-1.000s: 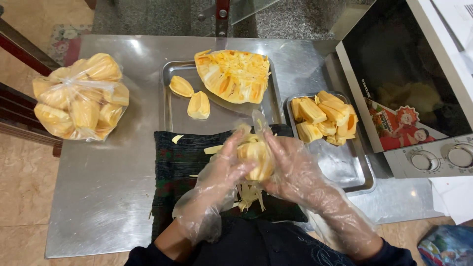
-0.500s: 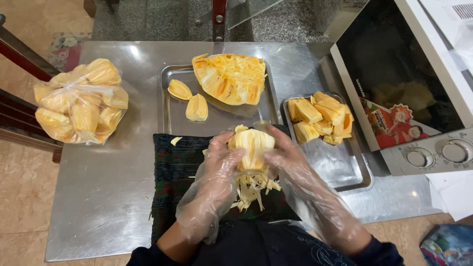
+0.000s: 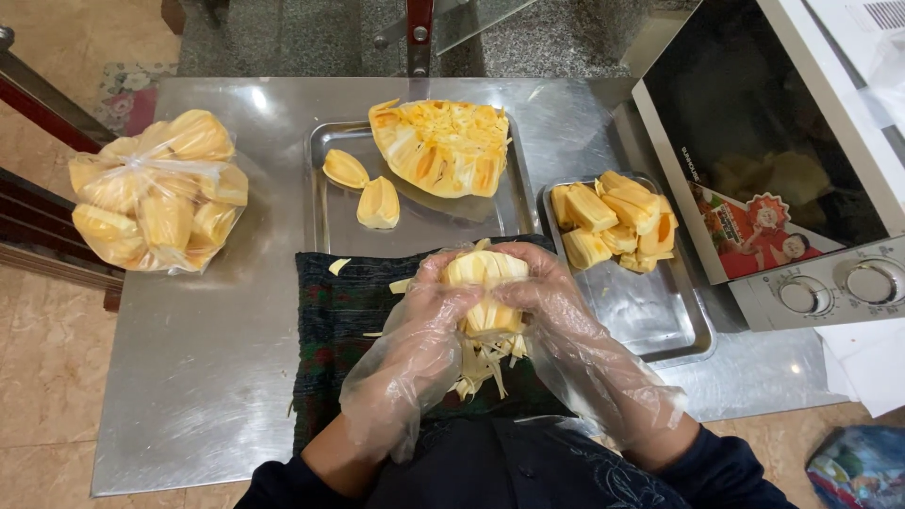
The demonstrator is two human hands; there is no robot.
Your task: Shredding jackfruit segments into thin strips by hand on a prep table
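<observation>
a view from above of a person at a steel table (image 3: 198,377), both hands in loose clear plastic gloves. the left hand (image 3: 429,306) and right hand (image 3: 542,297) meet over a dark cloth (image 3: 330,320) spread on the table and together grip a piece of yellow fruit (image 3: 483,283), with pale stringy fibres (image 3: 481,363) hanging from its underside down onto the cloth. the fingers of both hands are curled and pressed against the sides of the fruit, thumbs near its top; whether the fingertips dig into it cannot be told through the gloves. the fruit sits above the middle of the cloth, held just off it. directly beyond the cloth lies a flat metal tray (image 3: 325,203) carrying a large cut section of the fruit (image 3: 441,146) and two loose yellow pods (image 3: 363,188). to the right of the cloth, touching its far corner, a second metal tray (image 3: 660,320) holds a heap of cleaned yellow pods (image 3: 613,221) at its far end. well to the left of the cloth sits a tied clear plastic bag (image 3: 156,193) full of more yellow pods. further right of the cloth, past the second tray, stands a small oven (image 3: 792,141) with a dark glass door and two knobs. a few small scraps of fruit (image 3: 337,267) lie on the far edge of the cloth.
</observation>
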